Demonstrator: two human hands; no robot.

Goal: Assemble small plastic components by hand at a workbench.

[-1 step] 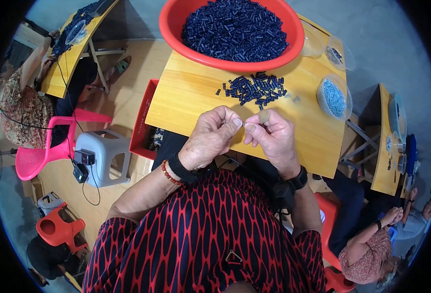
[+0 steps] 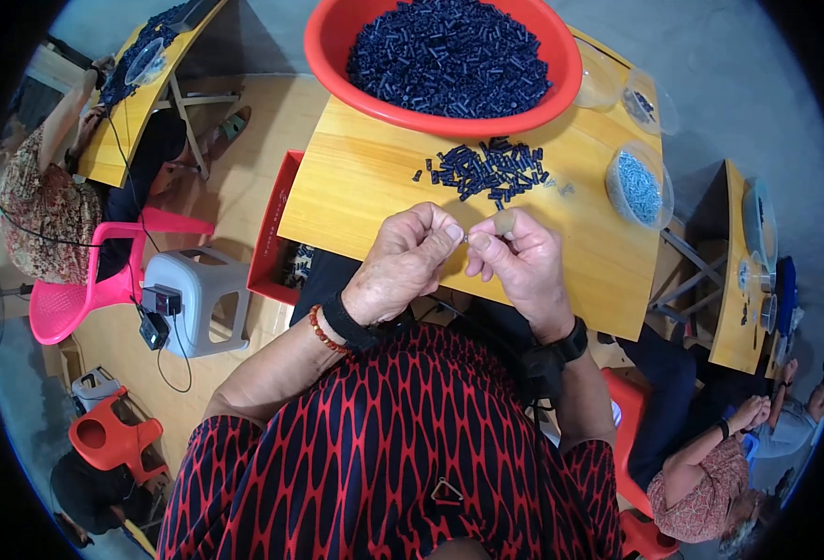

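Still pinched together over the table's (image 2: 356,201) near edge, the left hand (image 2: 402,266) and right hand (image 2: 519,266) clamp a tiny part (image 2: 469,238) between fingertips, unchanged; dark pieces (image 2: 486,170) lie just beyond, the red basin (image 2: 332,56) farther.

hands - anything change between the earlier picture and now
Nothing visibly changed. The left hand and right hand are pinched together as before over the near edge of the wooden table, with a tiny part between the fingertips that is too small to make out. The loose pile of dark pieces, the red basin and the clear bowl of light pieces lie where they were.
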